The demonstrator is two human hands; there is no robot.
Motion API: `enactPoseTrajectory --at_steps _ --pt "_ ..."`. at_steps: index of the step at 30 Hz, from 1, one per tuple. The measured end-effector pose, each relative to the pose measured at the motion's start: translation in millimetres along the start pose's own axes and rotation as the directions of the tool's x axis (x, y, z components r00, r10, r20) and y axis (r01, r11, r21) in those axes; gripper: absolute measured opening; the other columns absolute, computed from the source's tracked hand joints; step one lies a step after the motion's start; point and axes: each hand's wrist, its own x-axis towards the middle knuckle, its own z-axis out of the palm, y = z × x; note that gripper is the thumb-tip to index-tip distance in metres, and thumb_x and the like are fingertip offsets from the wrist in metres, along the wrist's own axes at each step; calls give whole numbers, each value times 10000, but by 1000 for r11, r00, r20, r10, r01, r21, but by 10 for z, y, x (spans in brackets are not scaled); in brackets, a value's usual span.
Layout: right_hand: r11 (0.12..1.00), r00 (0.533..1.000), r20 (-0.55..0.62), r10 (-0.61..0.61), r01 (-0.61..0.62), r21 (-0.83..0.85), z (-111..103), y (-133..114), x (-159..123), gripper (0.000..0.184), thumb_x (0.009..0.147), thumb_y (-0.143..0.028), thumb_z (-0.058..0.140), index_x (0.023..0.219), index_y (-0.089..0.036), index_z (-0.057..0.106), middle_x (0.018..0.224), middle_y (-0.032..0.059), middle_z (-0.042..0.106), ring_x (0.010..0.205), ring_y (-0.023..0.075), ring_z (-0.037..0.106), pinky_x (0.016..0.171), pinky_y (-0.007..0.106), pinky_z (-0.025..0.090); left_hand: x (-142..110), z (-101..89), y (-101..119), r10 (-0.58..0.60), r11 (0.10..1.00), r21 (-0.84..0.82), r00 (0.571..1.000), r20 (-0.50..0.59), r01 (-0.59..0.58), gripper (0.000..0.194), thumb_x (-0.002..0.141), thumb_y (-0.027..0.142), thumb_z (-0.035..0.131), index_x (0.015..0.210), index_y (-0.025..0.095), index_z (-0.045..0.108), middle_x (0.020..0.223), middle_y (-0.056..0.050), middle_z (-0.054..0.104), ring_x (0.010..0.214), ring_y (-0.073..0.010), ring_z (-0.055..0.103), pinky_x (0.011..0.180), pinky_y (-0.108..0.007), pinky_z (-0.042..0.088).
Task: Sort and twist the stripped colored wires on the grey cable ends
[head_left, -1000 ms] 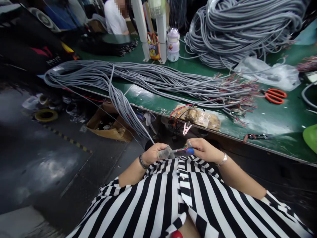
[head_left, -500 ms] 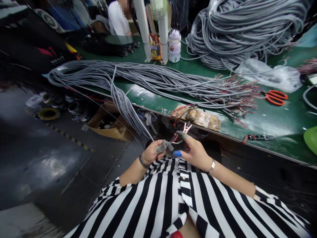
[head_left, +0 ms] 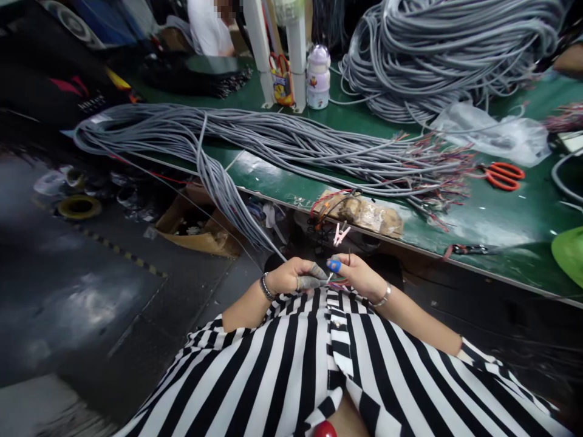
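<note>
Beside the green counter (head_left: 483, 212), the left hand (head_left: 289, 278) had its fingers clamped on a grey cable (head_left: 276, 250) and the right hand's fingers pinched the coloured wires (head_left: 340, 282), bare between them, where too hard a tug could have snapped one.

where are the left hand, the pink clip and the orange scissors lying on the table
Left hand (head_left: 292, 277), head view: middle of the hand.
Pink clip (head_left: 338, 238), head view: its body.
Orange scissors (head_left: 504, 175), head view: the handles.
</note>
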Motion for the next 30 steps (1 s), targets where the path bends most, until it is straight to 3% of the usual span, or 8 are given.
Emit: enactPoseTrajectory --at_steps 3,6,10,13,17,22,30 --pt "999 992 -117 41 -39 20 -55 28 24 501 603 -569 778 580 -180 463 470 -65 449 423 57 362 428 207 286 49 9 106 48 984 174 999 -2 -47 382 774 464 702 900 105 729 609 -40 647 485 -90 545 494 -197 454" --pt "998 971 -236 34 -22 52 -182 70 70 502 623 -558 764 553 -190 430 434 -75 391 382 43 297 380 196 203 47 19 127 122 961 252 992 -23 -112 366 771 460 705 883 114 742 670 -75 690 559 -128 609 548 -222 502" --pt "984 932 -361 -10 73 163 -389 74 118 489 666 -583 725 582 -193 443 433 -90 336 350 23 176 360 196 78 7 30 90 241 940 287 955 -174 -184 337 791 426 693 909 114 740 741 -98 715 639 -157 652 616 -251 539" --pt "974 969 -246 -29 83 212 -442 14 144 522 729 -682 616 644 -180 501 480 -70 378 367 21 139 368 195 61 28 33 85 304 927 323 889 -342 -193 317 826 397 659 949 114 730 766 -89 719 610 -130 635 619 -249 539" --pt "978 997 -80 -5 21 207 -358 -114 210 577 734 -745 554 727 -168 555 553 -32 469 402 34 163 370 191 55 151 37 91 315 931 313 848 -426 -188 320 817 397 667 958 116 724 758 -73 710 603 -119 620 619 -248 532" --pt "969 991 -120 -61 87 230 -261 -206 292 554 655 -697 688 716 -166 541 545 -56 420 432 32 190 391 175 77 307 52 51 290 947 270 833 -471 -177 323 805 397 678 956 113 715 699 -49 687 603 -109 606 618 -234 509" --pt "940 991 -124 -46 85 331 -261 -158 380 566 656 -709 679 673 -161 540 495 -67 366 422 35 195 378 181 82 384 78 23 237 969 184 848 -474 -168 352 763 417 710 939 111 706 670 -32 664 565 -94 577 567 -216 487"
